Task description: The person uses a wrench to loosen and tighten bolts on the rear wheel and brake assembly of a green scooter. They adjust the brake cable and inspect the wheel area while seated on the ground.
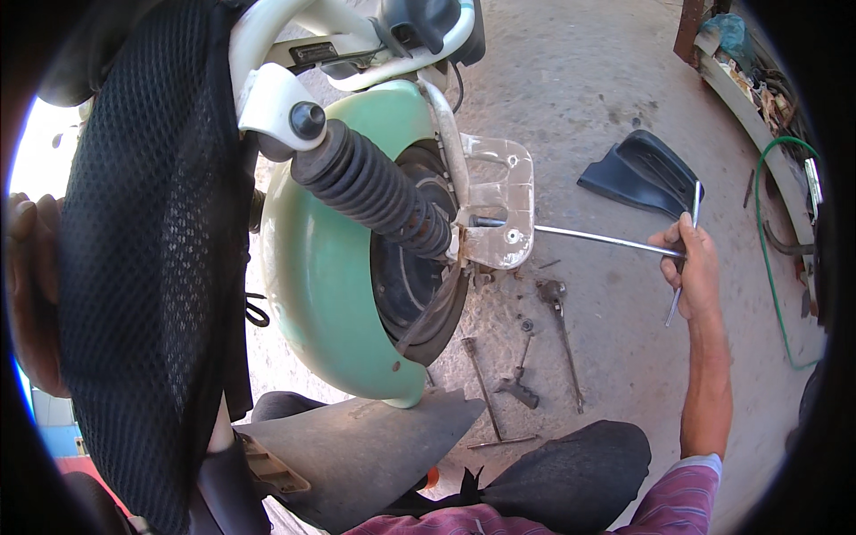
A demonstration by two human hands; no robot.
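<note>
My right hand (691,259) is closed around the crossbar of a chrome T-handle wrench (606,238). Its long shaft runs leftward behind the edge of a worn pale bracket plate (522,187), and a socket end shows in the plate's opening. Where the socket sits beyond that is hidden. Beside the plate are a dark coil-covered shock absorber (370,192), a rear wheel (406,267) and a mint-green fender (312,267) of a scooter. At the far left, my left hand (34,285) lies against the black mesh-covered seat (147,267), its fingers largely hidden.
Several tools lie on the concrete floor, including a ratchet (560,330), a pistol-grip driver (519,388) and a thin bar (481,383). A black plastic footrest-like part (642,174) lies beyond my hand. A green hose (771,276) curves at right; a grey mudflap (366,446) is near me.
</note>
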